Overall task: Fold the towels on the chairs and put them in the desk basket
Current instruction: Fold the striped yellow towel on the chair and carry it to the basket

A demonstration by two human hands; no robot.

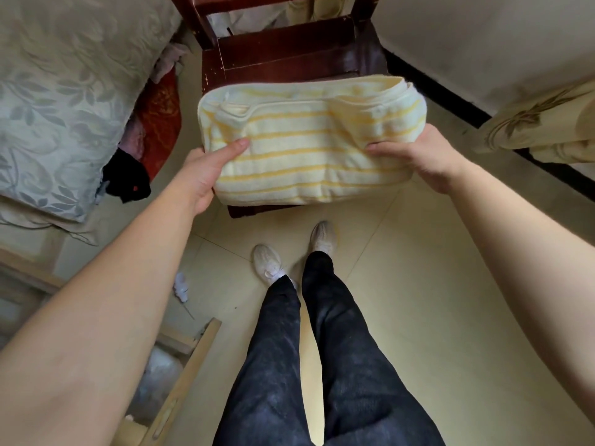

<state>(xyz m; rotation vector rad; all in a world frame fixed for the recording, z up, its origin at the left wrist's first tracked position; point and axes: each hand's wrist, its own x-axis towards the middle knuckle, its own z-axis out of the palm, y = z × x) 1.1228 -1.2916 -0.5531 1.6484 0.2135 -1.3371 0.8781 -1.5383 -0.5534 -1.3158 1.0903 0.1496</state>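
Observation:
A cream towel with yellow stripes (309, 146) is folded into a thick rectangle over the seat of a dark red wooden chair (283, 49). My left hand (209, 169) grips its left end, thumb on top and fingers underneath. My right hand (418, 159) grips its right end the same way. Whether the towel rests on the seat or is held just above it I cannot tell. No basket or desk is in view.
A bed with a grey-green leaf-patterned cover (64, 101) fills the left, with dark and red cloth (151, 130) beside it. Pale wooden frames (180, 365) lie low left. A curtain (547, 123) hangs at right. My legs and white shoes (267, 262) stand on beige tiles.

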